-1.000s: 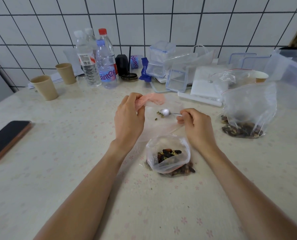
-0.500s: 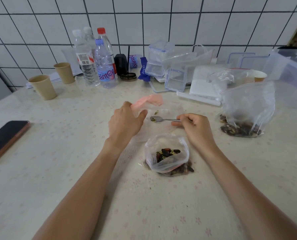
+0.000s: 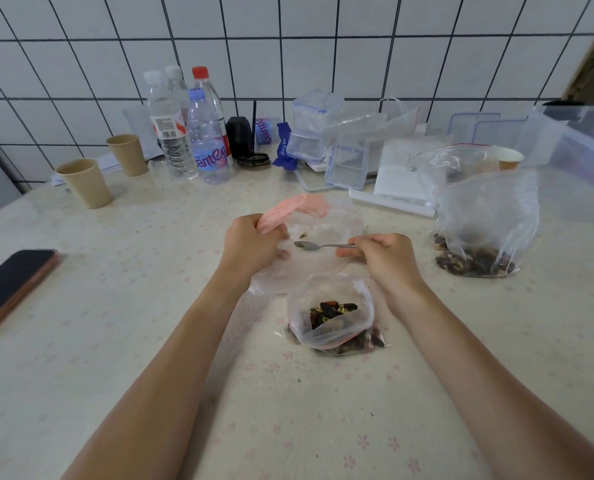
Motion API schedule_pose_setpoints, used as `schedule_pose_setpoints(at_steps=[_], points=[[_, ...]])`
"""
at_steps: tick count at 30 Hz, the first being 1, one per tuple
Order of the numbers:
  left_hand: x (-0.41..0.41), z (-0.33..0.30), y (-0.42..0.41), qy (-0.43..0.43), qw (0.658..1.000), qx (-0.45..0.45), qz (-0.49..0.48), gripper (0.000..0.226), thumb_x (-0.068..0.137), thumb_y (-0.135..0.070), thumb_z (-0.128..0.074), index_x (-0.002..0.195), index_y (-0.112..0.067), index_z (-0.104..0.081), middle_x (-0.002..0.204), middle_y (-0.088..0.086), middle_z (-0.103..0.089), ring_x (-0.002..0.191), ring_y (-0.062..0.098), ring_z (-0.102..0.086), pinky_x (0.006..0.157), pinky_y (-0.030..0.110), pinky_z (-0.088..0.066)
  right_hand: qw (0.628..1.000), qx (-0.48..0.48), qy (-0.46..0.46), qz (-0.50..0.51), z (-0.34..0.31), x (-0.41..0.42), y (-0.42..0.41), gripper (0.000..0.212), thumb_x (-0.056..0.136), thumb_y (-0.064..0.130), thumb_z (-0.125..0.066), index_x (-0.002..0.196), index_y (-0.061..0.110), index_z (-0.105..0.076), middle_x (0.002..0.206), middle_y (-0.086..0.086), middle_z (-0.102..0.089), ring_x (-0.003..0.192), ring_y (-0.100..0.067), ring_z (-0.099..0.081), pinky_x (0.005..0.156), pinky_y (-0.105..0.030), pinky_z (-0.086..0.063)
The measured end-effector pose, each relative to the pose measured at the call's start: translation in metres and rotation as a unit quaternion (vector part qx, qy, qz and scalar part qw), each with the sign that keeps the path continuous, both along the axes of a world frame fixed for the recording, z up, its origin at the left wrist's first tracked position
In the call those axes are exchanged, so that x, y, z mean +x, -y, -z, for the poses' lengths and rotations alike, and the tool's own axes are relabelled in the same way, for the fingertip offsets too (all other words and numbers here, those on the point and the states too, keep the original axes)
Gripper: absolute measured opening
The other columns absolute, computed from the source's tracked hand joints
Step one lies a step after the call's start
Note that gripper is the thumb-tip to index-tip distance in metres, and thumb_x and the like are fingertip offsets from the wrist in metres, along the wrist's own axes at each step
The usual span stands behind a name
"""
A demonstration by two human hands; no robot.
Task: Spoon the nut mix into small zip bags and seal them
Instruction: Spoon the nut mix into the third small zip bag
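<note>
Since the earlier frames, I saw the spoon (image 3: 310,245), pinched by the right hand (image 3: 387,258), level inside the large bag (image 3: 318,233); left hand (image 3: 254,247) gripped its pink mouth. Scooping continued; the small bag (image 3: 331,315) stayed unsealed.

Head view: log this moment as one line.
left hand grips big bag | right hand holds spoon inside it | small bag open, part-filled

Phone (image 3: 13,285) lies face up at left edge of the table (image 3: 115,341). Two paper cups (image 3: 86,183) upper left, four water bottles (image 3: 188,129) just right of them against the tiled wall (image 3: 323,46). Clear lidded containers (image 3: 318,128) and a white box (image 3: 404,171) upper centre-right.
</note>
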State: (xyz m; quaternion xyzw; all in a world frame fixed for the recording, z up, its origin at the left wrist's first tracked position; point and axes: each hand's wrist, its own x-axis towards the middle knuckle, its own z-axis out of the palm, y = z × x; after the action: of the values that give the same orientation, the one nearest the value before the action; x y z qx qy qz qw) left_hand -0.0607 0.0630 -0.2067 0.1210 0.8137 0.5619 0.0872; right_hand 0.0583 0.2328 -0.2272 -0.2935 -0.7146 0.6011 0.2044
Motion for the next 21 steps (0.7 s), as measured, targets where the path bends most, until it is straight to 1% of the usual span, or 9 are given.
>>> schedule_pose_setpoints(at_steps=[2, 4, 6, 9, 11, 13, 16, 18, 21], points=[[0.001, -0.002, 0.000, 0.003, 1.000, 0.010, 0.008, 0.012, 0.094, -0.018, -0.069, 0.084, -0.024, -0.071, 0.084, 0.004, -0.080, 0.055, 0.016, -0.073, 0.057, 0.030, -0.058, 1.000, -0.014, 0.003, 0.017, -0.002, -0.005, -0.003, 0.019, 0.099, 0.015, -0.055, 0.102, 0.011, -0.073, 0.078, 0.006, -0.080, 0.110, -0.039, -0.067, 0.091, -0.041, -0.056], [0.002, -0.003, 0.000, 0.000, 1.000, 0.011, 0.020, 0.013, 0.094, -0.016, -0.069, 0.083, -0.024, -0.070, 0.088, 0.005, -0.079, 0.053, 0.015, -0.072, 0.054, 0.029, -0.056, 0.999, -0.025, 0.013, 0.032, -0.005, -0.012, -0.005, 0.019, 0.096, 0.010, -0.055, 0.100, 0.006, -0.073, 0.075, 0.004, -0.080, 0.105, -0.020, -0.071, 0.089, -0.028, -0.053], [0.003, -0.004, 0.000, 0.000, 0.999, 0.014, 0.030, 0.011, 0.093, -0.013, -0.070, 0.085, -0.021, -0.071, 0.091, 0.009, -0.079, 0.052, 0.016, -0.071, 0.050, 0.028, -0.052, 0.998, -0.036, 0.020, 0.046, -0.009, -0.018, -0.006, 0.019, 0.094, 0.006, -0.054, 0.096, 0.003, -0.073, 0.073, 0.001, -0.079, 0.097, -0.016, -0.074, 0.087, -0.027, -0.054], [0.005, -0.005, 0.000, -0.001, 0.999, 0.019, 0.038, 0.008, 0.092, -0.012, -0.070, 0.087, -0.019, -0.071, 0.093, 0.011, -0.079, 0.050, 0.016, -0.068, 0.048, 0.027, -0.049, 0.997, -0.041, 0.026, 0.066, -0.014, -0.023, -0.005, 0.021, 0.092, 0.002, -0.053, 0.083, 0.005, -0.071, 0.073, -0.003, -0.079, 0.092, -0.019, -0.075, 0.072, -0.025, -0.052], [0.006, -0.007, 0.000, 0.001, 0.999, 0.021, 0.042, 0.009, 0.092, -0.012, -0.070, 0.087, -0.020, -0.070, 0.095, 0.011, -0.078, 0.047, 0.014, -0.066, 0.045, 0.025, -0.048, 0.996, -0.032, 0.028, 0.080, -0.015, -0.025, -0.002, 0.022, 0.093, 0.001, -0.051, 0.084, 0.004, -0.071, 0.076, -0.003, -0.079, 0.091, -0.020, -0.076, 0.065, -0.024, -0.051], [0.007, -0.008, -0.001, 0.006, 0.999, 0.025, 0.044, 0.010, 0.093, -0.012, -0.070, 0.087, -0.021, -0.070, 0.097, 0.012, -0.078, 0.042, 0.012, -0.062, 0.042, 0.023, -0.048, 0.996, -0.017, 0.029, 0.086, -0.014, -0.025, 0.000, 0.023, 0.094, 0.002, -0.048, 0.087, 0.003, -0.071, 0.074, 0.002, -0.078, 0.090, -0.018, -0.075, 0.073, -0.026, -0.056], [0.006, -0.008, 0.001, 0.010, 0.999, 0.025, 0.038, 0.011, 0.095, -0.015, -0.070, 0.086, -0.022, -0.071, 0.098, 0.009, -0.078, 0.039, 0.010, -0.057, 0.043, 0.022, -0.047, 0.997, 0.028, 0.019, 0.069, -0.007, -0.023, 0.005, 0.025, 0.099, 0.012, -0.051, 0.084, 0.023, -0.068, 0.074, 0.011, -0.078, 0.092, -0.012, -0.074, 0.092, -0.031, -0.055], [0.005, -0.006, 0.001, 0.013, 0.999, 0.020, 0.033, 0.009, 0.095, -0.017, -0.069, 0.088, -0.022, -0.071, 0.097, 0.006, -0.078, 0.038, 0.008, -0.055, 0.043, 0.021, -0.047, 0.997, 0.054, 0.004, 0.055, -0.002, -0.020, 0.006, 0.026, 0.102, 0.020, -0.054, 0.082, 0.029, -0.067, 0.080, 0.012, -0.079, 0.094, -0.008, -0.074, 0.101, -0.037, -0.052], [0.003, -0.004, 0.002, 0.016, 0.999, 0.017, 0.030, 0.011, 0.096, -0.020, -0.070, 0.086, -0.026, -0.070, 0.095, 0.004, -0.078, 0.038, 0.007, -0.053, 0.043, 0.020, -0.047, 0.997, 0.054, -0.019, 0.041, 0.002, -0.017, 0.006, 0.022, 0.104, 0.025, -0.057, 0.086, 0.030, -0.069, 0.083, 0.013, -0.080, 0.094, -0.006, -0.074, 0.104, -0.039, -0.051]])
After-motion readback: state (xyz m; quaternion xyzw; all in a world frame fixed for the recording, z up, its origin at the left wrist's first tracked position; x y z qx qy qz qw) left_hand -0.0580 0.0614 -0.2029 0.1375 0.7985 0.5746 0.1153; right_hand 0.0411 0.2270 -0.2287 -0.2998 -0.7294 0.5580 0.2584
